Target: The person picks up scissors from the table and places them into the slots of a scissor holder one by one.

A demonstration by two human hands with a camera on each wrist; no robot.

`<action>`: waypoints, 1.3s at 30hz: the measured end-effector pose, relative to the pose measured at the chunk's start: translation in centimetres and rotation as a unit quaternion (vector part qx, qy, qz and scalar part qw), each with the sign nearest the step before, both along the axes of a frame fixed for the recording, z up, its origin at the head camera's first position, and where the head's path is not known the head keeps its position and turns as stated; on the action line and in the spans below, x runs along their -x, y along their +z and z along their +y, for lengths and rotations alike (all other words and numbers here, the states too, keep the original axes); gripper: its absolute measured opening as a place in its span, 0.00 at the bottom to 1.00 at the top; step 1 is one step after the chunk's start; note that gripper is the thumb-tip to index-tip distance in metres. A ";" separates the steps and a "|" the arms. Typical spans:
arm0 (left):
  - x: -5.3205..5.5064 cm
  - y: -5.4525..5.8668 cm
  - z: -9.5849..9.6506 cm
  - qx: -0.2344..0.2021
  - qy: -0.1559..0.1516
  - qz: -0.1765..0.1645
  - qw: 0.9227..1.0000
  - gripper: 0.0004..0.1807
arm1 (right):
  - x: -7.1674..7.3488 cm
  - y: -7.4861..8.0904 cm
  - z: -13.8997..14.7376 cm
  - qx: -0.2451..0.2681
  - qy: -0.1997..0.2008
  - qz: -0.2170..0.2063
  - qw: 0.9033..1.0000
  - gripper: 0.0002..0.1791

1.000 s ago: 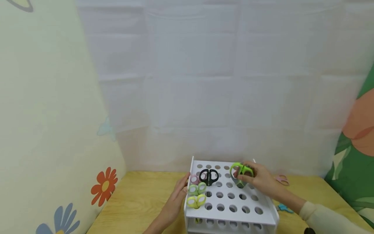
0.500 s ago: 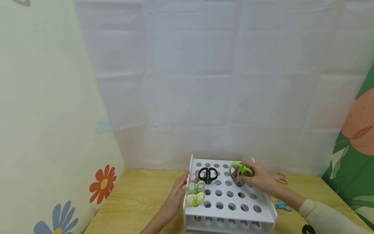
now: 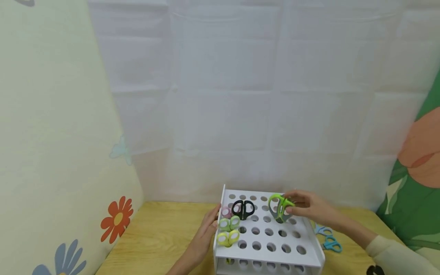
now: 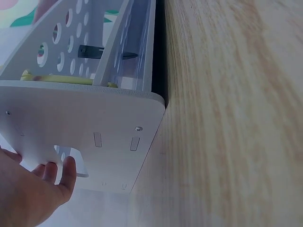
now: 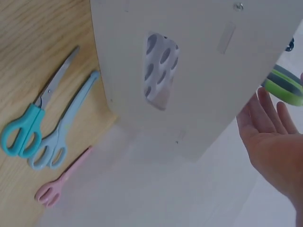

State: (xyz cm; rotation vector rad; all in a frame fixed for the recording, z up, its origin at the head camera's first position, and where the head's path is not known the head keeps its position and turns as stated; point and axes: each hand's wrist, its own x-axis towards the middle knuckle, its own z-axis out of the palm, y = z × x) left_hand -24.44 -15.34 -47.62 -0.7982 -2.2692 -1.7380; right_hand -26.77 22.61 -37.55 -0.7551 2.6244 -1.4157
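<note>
A white two-tier rack (image 3: 275,256) with rows of round holes stands on the table. My left hand (image 3: 203,238) rests against its left side panel; in the left wrist view the fingertips lie at the panel's cutout. Green-and-grey scissors (image 3: 280,209) stand handles up in a hole toward the rack's back right. My right hand (image 3: 309,208) is beside them, its loosely spread fingertips and thumb right at the handle's edge. Black scissors (image 3: 243,210), pink scissors (image 3: 226,212), light green scissors (image 3: 229,224) and yellow scissors (image 3: 228,238) stand in holes along the left.
Right of the rack, teal scissors (image 5: 27,130), light blue scissors (image 5: 59,135) and pink-handled scissors (image 5: 49,193) lie on the wooden table (image 3: 165,233). A black handle (image 3: 374,270) shows at the lower right edge. White sheeting (image 3: 223,114) hangs behind.
My right hand has loosened from round the green-and-grey scissors' handle and drawn slightly right. The scissors remain at the same place on the rack. My left hand has stayed on the side panel.
</note>
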 end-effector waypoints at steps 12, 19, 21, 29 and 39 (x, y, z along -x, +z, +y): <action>-0.5 -0.7 0.0 -0.012 -0.007 -0.019 1.000 0.28 | -0.2 0.8 2.0 0.028 0.001 0.021 0.999 0.20; -0.9 -1.2 0.2 -0.019 -0.034 -0.037 0.999 0.28 | -0.1 1.1 3.3 0.048 -0.012 0.058 0.997 0.17; -1.0 -1.3 0.3 -0.018 -0.038 -0.045 0.998 0.29 | 0.1 0.9 3.7 0.049 -0.014 0.073 0.996 0.18; -0.4 -1.0 0.5 -0.025 -0.008 -0.020 0.999 0.28 | 1.9 -0.9 5.5 -0.001 -0.076 0.149 0.986 0.16; 0.1 -0.7 0.1 -0.027 -0.014 -0.010 1.000 0.28 | 3.7 -4.6 6.9 -0.082 -0.156 0.165 0.970 0.09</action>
